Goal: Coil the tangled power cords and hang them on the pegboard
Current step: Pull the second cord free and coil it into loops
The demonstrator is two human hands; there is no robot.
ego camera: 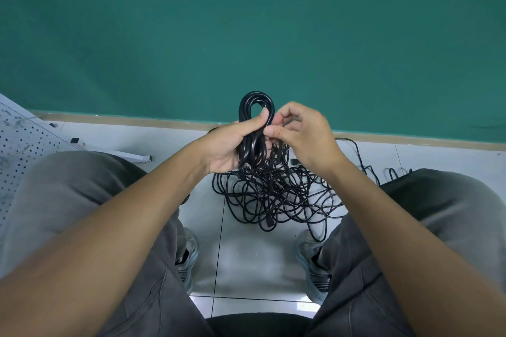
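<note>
Gripping the coiled cord (pixel 256 128), the left hand (pixel 232 145) is wrapping its fingers round the lower half of the black bundle while its thumb is pressing along the front, so the looped top is standing up above the fist against the green wall (pixel 246 22). Far to the left of that hand, the white pegboard (pixel 19 150) is leaning at the frame's edge, its metal foot (pixel 131 156) resting on the pale tiled floor (pixel 246 262). The person is sitting with grey-trousered knees (pixel 82 189) spread to either side and both forearms reaching forward between them.

Just right of the coil, the right hand (pixel 301 134) is curling its fingers and pinching a strand of the cord between thumb and forefinger, touching the side of the bundle. Below both hands, the tangled pile of cords (pixel 273 194) is lying on the floor between the two grey shoes (pixel 189 257), with loose black strands trailing from it up to the coil and others spreading rightward along the skirting toward the right knee.
</note>
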